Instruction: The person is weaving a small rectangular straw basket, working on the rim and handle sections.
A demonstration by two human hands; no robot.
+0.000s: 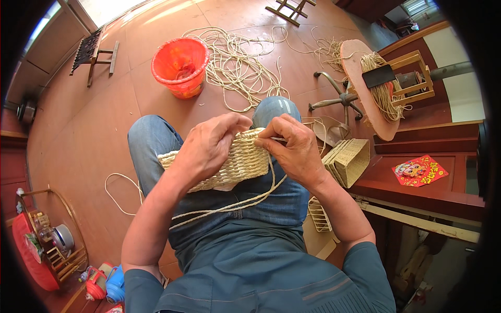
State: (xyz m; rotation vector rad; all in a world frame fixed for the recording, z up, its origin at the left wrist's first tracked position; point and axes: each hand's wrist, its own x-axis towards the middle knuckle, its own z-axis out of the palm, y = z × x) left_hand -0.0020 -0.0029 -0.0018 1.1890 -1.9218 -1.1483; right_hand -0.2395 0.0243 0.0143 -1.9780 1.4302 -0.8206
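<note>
A pale woven basket (242,161) lies across my lap, resting on my jeans. My left hand (206,143) is closed over its upper edge, the fingertips partly hidden behind it. At the basket's right corner, my right hand (295,148) pinches a strand of cord between thumb and fingers, close against the weave. Long ends of cream cord (229,207) trail from that corner, loop below the basket and cross my thighs. More loose cord (124,194) hangs beside my left leg.
A red bucket (180,65) stands ahead on the tiled floor, beside a tangled cord heap (240,62). Stacked woven baskets (348,161) sit to my right. Beyond are a wheeled stand (339,96) and a board wound with cord (365,99). A folding stool (94,55) stands far left.
</note>
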